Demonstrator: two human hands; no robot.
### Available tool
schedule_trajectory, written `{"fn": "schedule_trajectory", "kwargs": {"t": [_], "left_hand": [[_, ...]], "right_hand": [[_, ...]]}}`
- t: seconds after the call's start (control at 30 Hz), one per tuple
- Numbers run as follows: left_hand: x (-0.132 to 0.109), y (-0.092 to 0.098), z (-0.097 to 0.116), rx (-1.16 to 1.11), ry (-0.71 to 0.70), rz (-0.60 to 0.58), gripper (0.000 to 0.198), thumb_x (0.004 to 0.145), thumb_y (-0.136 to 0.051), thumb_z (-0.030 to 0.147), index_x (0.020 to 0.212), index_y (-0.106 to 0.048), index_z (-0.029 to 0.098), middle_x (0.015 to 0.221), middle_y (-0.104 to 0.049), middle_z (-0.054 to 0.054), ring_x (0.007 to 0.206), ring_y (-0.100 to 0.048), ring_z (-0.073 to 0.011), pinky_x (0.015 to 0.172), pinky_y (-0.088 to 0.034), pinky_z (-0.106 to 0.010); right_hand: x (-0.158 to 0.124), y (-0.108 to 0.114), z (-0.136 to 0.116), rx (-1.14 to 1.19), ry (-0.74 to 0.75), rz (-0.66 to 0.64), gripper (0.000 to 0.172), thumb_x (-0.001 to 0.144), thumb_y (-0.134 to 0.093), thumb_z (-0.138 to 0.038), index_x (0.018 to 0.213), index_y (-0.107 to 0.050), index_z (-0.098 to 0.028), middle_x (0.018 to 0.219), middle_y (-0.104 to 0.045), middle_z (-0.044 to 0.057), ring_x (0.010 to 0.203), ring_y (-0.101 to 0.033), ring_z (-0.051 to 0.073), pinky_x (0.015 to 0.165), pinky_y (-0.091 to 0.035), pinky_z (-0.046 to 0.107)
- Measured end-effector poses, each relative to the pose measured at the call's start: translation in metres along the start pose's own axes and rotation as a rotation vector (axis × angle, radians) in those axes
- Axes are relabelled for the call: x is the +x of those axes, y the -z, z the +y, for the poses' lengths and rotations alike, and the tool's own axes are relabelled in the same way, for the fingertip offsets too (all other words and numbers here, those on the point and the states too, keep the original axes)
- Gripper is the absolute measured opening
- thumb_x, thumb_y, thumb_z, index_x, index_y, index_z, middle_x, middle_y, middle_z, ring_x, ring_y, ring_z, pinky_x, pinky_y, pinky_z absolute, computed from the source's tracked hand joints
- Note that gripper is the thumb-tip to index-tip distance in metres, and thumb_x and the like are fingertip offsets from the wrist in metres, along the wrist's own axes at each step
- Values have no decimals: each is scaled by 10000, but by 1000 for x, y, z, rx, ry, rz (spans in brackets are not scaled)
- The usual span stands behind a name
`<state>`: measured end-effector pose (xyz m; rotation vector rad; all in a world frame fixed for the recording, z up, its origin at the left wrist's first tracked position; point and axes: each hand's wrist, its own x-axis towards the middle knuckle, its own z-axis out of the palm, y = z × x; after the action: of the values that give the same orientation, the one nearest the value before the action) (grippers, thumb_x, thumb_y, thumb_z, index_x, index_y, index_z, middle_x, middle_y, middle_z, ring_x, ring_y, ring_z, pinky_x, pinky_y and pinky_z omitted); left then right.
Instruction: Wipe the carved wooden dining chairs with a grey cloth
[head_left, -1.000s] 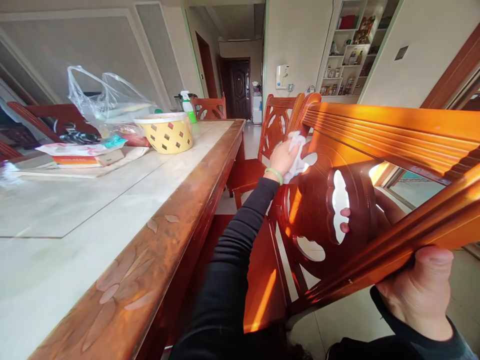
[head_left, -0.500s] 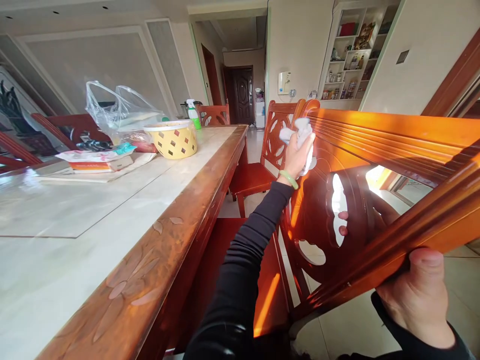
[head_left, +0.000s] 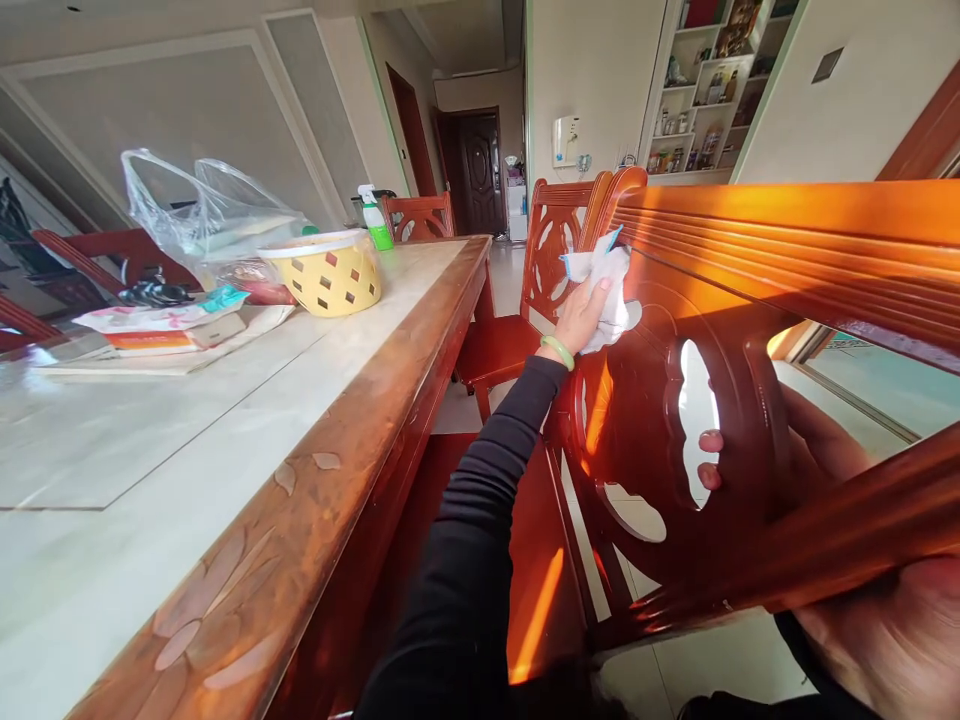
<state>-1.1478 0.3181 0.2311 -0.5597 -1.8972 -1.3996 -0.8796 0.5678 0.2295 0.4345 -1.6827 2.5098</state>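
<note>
My left hand, with a pale green bangle at the wrist, is closed on a white cloth with blue edging. It presses the cloth against the far side of a carved reddish-brown wooden chair back, just below the top rail. At the lower right, my right hand is wrapped around the near side post of that chair back. Its fingers reach behind the wood, and two fingertips show through the oval cutout. Part of this hand runs out of frame. The chair seat lies below my left forearm.
A stone-topped table with a carved wooden border runs along the left. On it stand a yellow basket, a clear plastic bag, a green-and-white spray bottle and a tissue box. Another chair stands beyond.
The view has shifted a little. My left hand stays by the far side of the chair back, and the cloth now lies more spread out. My right hand appears lower and further right, still around the post.
</note>
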Motion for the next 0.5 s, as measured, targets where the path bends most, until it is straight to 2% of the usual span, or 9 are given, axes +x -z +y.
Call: {"fn": "schedule_trajectory", "kwargs": {"t": [0.1,0.2,0.27,0.37,0.43,0.5], "left_hand": [[-14,-2,-4,65,24,24,574,1087,-513,517,1532,-665,187,1537,-733,-146,1565,-599,-334,1399,-367,-391],[-18,-8,2,1,103,88,651,1050,-614,550,1586,-603,180,1536,-723,-168,1526,-633,-375,1385,-404,-492],[-14,-11,11,-97,156,113,544,1057,-649,538,1503,-670,227,1450,-769,-124,1458,-678,-366,1344,-454,-513],[-5,-15,34,-289,227,143,281,1077,-664,447,1215,-785,234,1153,-824,-65,1247,-765,-309,1243,-549,-492],[-2,-18,52,-431,285,191,190,1060,-690,375,1040,-788,213,967,-790,-29,1114,-791,-264,1183,-596,-468],[-2,-19,67,-626,383,296,122,1032,-720,295,990,-785,202,962,-787,-8,1109,-797,-223,1174,-604,-414]], "right_hand": [[1,-3,0,0,42,-3,1093,650,-881,-931,1541,-713,-320,1549,-715,106,1215,-808,392,869,-759,487],[5,-8,2,-13,138,-56,949,694,-868,-909,1408,-789,-290,1383,-789,134,1227,-798,416,978,-726,584],[7,-7,6,-1,196,-68,830,730,-855,-886,1324,-816,-306,1284,-817,121,1231,-795,414,1008,-708,620],[9,0,14,25,236,-60,723,794,-826,-849,1281,-816,-315,1176,-836,101,1178,-810,395,997,-705,632],[10,6,19,17,254,-61,704,826,-815,-824,1291,-808,-294,1130,-840,102,1119,-823,383,988,-710,624],[12,12,22,-5,264,-56,728,830,-816,-816,1314,-796,-273,1119,-841,111,1051,-832,375,965,-718,610]]}}
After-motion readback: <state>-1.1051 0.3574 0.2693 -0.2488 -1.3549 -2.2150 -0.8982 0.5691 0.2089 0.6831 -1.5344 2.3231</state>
